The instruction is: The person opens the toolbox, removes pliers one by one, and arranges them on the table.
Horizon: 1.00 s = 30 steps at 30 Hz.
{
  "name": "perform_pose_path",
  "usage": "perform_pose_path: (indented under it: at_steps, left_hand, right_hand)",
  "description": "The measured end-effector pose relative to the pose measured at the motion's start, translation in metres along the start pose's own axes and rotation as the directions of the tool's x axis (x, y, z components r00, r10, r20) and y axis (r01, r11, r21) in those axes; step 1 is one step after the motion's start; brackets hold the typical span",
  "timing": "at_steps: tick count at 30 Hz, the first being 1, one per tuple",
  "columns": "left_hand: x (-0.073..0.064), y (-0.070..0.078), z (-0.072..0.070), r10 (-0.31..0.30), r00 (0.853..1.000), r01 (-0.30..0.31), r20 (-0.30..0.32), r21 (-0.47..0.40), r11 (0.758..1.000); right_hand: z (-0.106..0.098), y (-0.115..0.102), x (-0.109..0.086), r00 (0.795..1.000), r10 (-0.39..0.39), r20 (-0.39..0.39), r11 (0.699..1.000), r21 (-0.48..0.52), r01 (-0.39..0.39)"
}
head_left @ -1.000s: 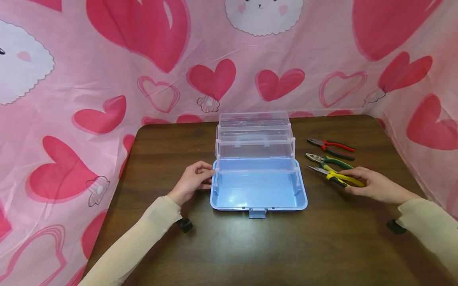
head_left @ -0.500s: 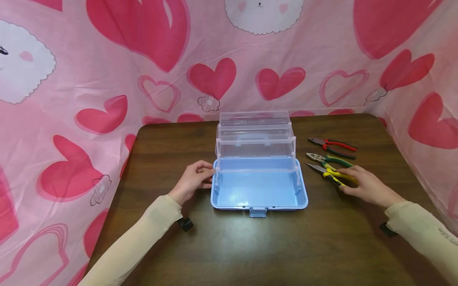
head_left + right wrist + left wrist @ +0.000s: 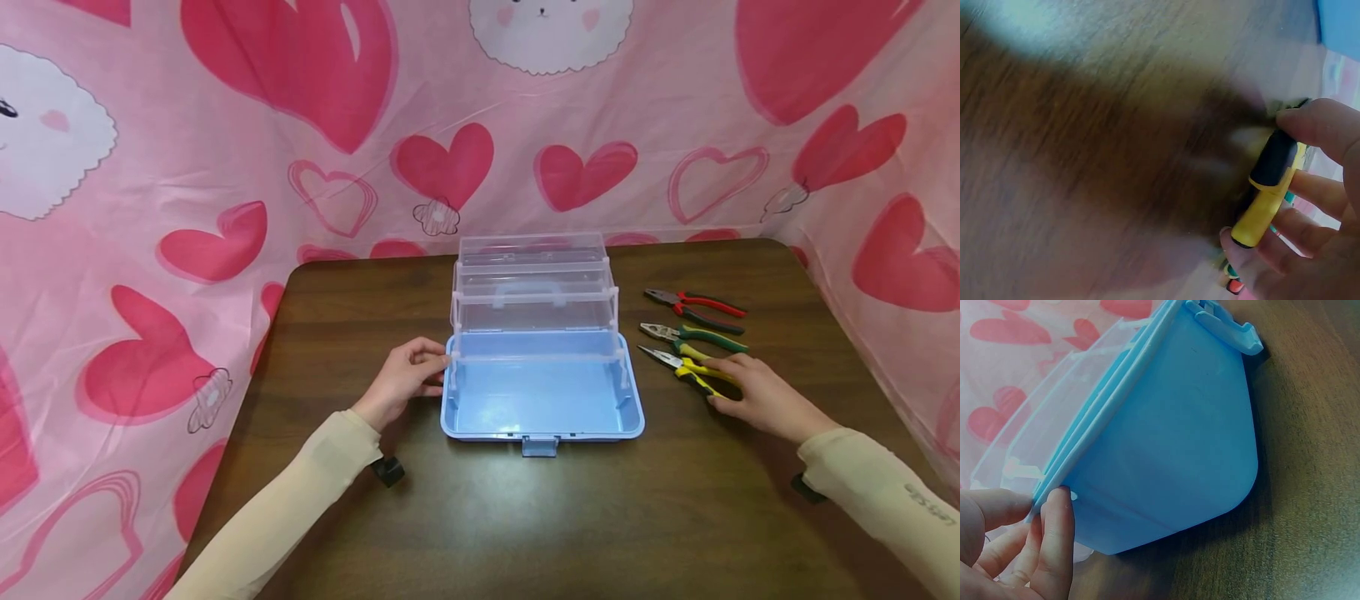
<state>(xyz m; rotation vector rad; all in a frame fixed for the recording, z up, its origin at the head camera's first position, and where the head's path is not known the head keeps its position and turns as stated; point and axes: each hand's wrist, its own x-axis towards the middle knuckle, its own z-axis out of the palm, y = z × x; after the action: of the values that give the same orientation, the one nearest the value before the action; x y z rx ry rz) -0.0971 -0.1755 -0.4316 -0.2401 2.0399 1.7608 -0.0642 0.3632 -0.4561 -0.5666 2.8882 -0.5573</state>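
A light blue toolbox (image 3: 540,400) stands on the table with its clear tiered trays (image 3: 534,268) raised behind. My left hand (image 3: 405,379) pinches the toolbox's left rim between thumb and fingers, also close up in the left wrist view. To the right, my right hand (image 3: 768,396) grips the handles of yellow-and-black long-nose pliers (image 3: 690,372), whose tips point toward the box. The right wrist view shows the thumb on the black part and fingers around the yellow handle (image 3: 1259,219). Just behind lie green-handled combination pliers (image 3: 708,337).
Red-and-black pliers (image 3: 697,310) lie farther back, beyond the green pair. A front latch (image 3: 540,447) hangs down from the toolbox. The brown wooden table (image 3: 487,525) meets a pink heart-patterned cloth (image 3: 337,75) at the back and sides.
My right hand has moved left and slightly nearer, shifting the yellow pliers a little and bringing their handles closer together. The left hand has stayed on the toolbox rim.
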Motion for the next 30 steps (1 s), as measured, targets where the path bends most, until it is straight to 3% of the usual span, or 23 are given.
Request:
perform_pose_path:
  at_steps: [20, 30]
  left_hand:
    - [-0.004, -0.001, 0.001, -0.007, 1.000, 0.007, -0.001, -0.003, 1.000]
    - [-0.002, 0.000, 0.002, -0.014, 1.000, 0.014, -0.003, 0.002, 1.000]
  right_hand:
    - [-0.004, -0.007, 0.000, 0.992, 0.086, 0.087, 0.996, -0.041, -0.083]
    - [-0.023, -0.014, 0.008, 0.997, 0.065, 0.048, 0.997, -0.055, -0.063]
